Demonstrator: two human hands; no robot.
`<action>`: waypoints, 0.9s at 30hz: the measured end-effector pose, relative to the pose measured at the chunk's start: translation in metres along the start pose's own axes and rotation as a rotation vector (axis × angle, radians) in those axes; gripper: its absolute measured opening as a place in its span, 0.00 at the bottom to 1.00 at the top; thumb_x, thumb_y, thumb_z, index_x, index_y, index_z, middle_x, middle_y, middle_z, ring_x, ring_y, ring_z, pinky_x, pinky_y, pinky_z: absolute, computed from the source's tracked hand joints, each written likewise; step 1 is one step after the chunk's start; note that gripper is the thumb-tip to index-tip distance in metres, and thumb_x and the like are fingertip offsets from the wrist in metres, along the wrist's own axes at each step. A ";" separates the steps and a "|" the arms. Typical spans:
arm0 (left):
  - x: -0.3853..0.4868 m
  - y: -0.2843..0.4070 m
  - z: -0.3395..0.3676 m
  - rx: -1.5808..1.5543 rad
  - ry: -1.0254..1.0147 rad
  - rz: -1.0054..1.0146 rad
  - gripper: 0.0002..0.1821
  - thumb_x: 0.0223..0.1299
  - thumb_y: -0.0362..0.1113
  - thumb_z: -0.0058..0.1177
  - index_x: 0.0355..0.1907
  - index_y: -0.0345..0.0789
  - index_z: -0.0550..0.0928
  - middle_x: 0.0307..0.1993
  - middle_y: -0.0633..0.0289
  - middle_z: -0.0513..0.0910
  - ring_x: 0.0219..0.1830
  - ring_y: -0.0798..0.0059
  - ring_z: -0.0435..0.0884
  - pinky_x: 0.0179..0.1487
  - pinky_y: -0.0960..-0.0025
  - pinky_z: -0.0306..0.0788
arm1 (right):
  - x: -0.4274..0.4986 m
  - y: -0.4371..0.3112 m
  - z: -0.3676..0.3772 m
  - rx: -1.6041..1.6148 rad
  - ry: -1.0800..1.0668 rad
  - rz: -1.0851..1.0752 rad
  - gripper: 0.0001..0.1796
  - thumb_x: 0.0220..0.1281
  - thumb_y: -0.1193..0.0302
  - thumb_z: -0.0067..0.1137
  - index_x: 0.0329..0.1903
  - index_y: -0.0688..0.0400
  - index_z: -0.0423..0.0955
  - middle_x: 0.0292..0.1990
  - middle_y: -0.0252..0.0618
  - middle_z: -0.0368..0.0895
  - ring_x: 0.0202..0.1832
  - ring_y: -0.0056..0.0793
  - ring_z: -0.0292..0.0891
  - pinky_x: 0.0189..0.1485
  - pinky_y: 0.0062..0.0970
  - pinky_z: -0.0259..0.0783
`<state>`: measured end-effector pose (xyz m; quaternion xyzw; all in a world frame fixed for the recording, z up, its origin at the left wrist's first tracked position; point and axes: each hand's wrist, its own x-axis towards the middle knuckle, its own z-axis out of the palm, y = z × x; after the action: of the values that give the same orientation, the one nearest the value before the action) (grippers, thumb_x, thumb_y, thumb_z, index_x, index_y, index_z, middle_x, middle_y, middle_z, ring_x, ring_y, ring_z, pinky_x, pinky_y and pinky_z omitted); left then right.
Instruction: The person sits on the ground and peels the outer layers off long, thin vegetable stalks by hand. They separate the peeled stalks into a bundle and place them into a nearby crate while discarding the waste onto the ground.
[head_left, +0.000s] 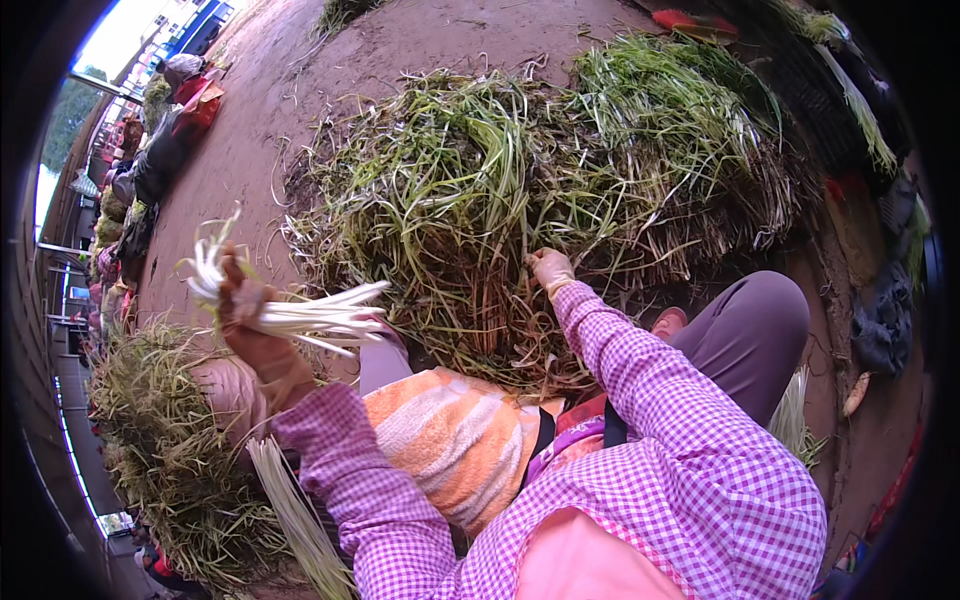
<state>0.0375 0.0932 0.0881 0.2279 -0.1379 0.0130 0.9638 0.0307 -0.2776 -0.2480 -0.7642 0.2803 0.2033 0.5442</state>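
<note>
My left hand (251, 307), in a tan glove, is raised at the left and closed around a bunch of slim white stalks (322, 315). Their pale ends point right, and curled tips stick out behind the hand. In front of me lies a wide heap of long-leaved green plants (450, 172), like chives or leeks, with brownish stems towards me. At its near side, my gloved right hand (551, 268) has its fingers pinched at a thin stalk (524, 217). The fingertips are partly hidden among the leaves. An orange-and-white striped towel (450, 442) covers my lap.
A second leafy pile (180, 450) lies left of me, beside a bundle of pale stalks (300, 517). Another pale bundle (791, 412) rests by my right knee. Dark cloth (885, 322) lies farther right. People (180, 112) sit along the far left on bare reddish ground (247, 135).
</note>
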 end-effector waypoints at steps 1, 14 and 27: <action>-0.007 -0.027 -0.014 0.067 0.096 0.000 0.24 0.64 0.26 0.49 0.62 0.23 0.65 0.40 0.47 0.85 0.16 0.82 0.77 0.21 0.77 0.76 | -0.006 -0.007 -0.001 -0.091 -0.093 0.063 0.16 0.65 0.60 0.57 0.47 0.57 0.81 0.43 0.42 0.85 0.44 0.36 0.82 0.53 0.31 0.73; -0.033 -0.110 -0.074 0.289 0.185 -0.496 0.18 0.68 0.30 0.46 0.60 0.31 0.73 0.43 0.54 0.85 0.19 0.84 0.76 0.25 0.78 0.72 | -0.148 -0.079 -0.001 0.307 -0.619 -0.190 0.10 0.65 0.72 0.57 0.46 0.63 0.76 0.27 0.33 0.80 0.26 0.20 0.77 0.28 0.24 0.74; -0.063 -0.126 -0.057 0.739 0.444 -0.613 0.11 0.65 0.33 0.53 0.48 0.35 0.81 0.24 0.64 0.81 0.15 0.85 0.70 0.17 0.79 0.66 | -0.197 -0.087 0.009 -0.446 -0.315 -1.275 0.13 0.59 0.66 0.61 0.43 0.58 0.79 0.30 0.47 0.82 0.32 0.44 0.81 0.35 0.38 0.76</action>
<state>0.0033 0.0079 -0.0330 0.5742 0.1564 -0.1735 0.7847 -0.0626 -0.2068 -0.0675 -0.8348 -0.3542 0.0050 0.4214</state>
